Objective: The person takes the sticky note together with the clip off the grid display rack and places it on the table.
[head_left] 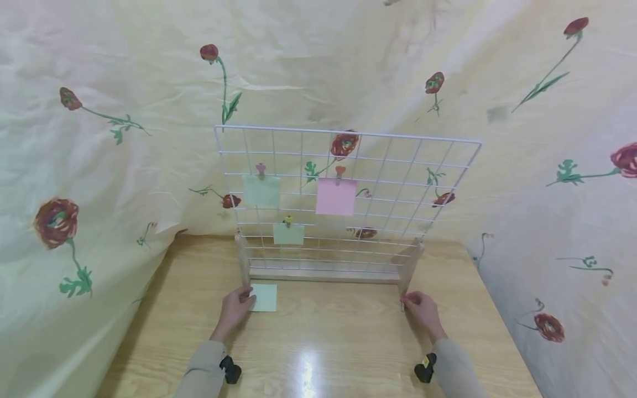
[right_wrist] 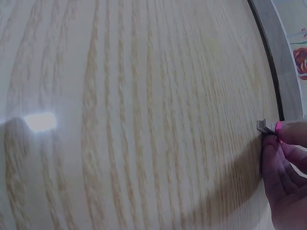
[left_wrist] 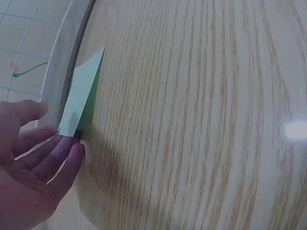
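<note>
In the head view my left hand (head_left: 236,310) pinches the left edge of a pale green paper note (head_left: 265,297), low at the table before the stand's left foot. The left wrist view shows this green note (left_wrist: 82,98) tilted up, its lower edge at the fingertips. Over by the stand's right foot, my right hand (head_left: 423,312) holds a small clip (right_wrist: 263,127) between thumb and finger. Its metal end sticks out, and its pink end is partly hidden by the fingers.
A white wire grid (head_left: 388,177) stands in a wooden base (head_left: 323,275). Clipped to it are a larger green note (head_left: 261,193), a pink note (head_left: 335,199) and a smaller green note (head_left: 288,235). Flowered cloth (head_left: 149,55) surrounds the wooden table (head_left: 323,326).
</note>
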Tool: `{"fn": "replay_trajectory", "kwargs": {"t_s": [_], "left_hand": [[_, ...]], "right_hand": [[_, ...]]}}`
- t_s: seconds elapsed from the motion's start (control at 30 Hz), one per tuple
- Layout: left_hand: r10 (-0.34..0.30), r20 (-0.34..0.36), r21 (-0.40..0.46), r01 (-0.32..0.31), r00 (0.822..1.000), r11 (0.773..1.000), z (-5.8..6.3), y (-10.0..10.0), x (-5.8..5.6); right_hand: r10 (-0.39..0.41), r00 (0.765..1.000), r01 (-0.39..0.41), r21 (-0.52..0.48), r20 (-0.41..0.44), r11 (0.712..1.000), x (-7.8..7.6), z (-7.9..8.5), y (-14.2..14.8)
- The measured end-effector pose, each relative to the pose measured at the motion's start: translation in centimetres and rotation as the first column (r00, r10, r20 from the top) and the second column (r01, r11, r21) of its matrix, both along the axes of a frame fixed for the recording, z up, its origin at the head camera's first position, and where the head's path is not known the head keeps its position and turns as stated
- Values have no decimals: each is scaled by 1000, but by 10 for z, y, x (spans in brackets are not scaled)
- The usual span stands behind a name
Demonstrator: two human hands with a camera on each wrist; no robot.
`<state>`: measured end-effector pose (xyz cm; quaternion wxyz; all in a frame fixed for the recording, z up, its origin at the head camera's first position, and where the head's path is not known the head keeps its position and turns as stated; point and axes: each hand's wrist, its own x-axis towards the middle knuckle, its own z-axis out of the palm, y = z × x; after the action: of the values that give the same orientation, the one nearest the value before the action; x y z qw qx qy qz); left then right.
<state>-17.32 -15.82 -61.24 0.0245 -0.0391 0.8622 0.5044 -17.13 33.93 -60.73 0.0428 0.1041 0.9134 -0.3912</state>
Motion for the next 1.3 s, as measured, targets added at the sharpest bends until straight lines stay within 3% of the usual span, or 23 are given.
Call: {"fn": "replay_trajectory", "kwargs": {"t_s": [0.37,0.63,0.83,1.07,1.3], "left_hand": [[-53,32,-96,56,998,994,9,-4,1],[-112,10,-133,112,994,985,16,-10,4],[-105,4,-124,105,994,987,16,-15,7],[-120,-49,-127,113,992,985,22,-14,3],[-152,-94,-98,143,984,985,33,-7,0]], "right_hand": [[-26,1000,26,-10,-6,1000,1,-1,0],[-33,999,34,9,-28,999,7,2,2],[-60,992,54,-59,-112,997,10,15,1],[-56,950,44,-44,-306,998,1,36,-5],[-24,951,8,-52,-308,999,-5,61,-16]]}}
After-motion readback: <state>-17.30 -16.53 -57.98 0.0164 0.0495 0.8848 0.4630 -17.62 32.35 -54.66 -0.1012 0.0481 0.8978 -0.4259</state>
